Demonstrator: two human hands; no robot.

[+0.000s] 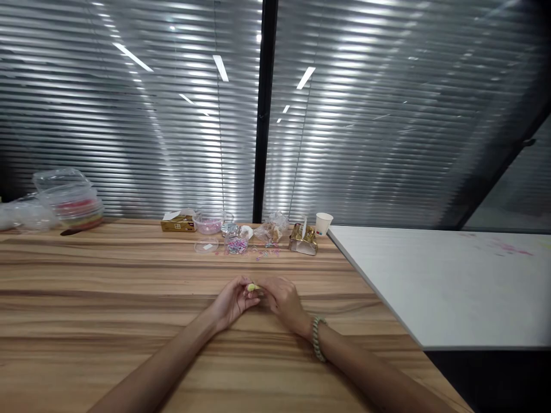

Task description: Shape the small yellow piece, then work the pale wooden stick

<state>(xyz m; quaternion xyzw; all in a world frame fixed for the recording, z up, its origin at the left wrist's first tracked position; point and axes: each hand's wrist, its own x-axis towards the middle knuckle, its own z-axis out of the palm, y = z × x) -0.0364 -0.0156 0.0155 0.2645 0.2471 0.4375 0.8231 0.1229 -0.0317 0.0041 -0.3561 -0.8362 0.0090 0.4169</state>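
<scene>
A small yellow piece [252, 287] is held between my two hands above the wooden table [129, 310]. My left hand [236, 299] pinches it from the left, palm turned partly up. From the right, the fingers of my right hand [282, 298] are closed at the piece's narrow end. A green beaded bracelet [317, 338] circles my right wrist. The piece's exact shape is too small to make out.
Along the back edge stand a gold box [178, 223], a round tub [209, 223], a cup of coloured bits [237, 245], crumpled plastic [275, 226], a tissue pack [303, 240] and a paper cup [323, 223]. Stacked clear containers [73, 201] are far left.
</scene>
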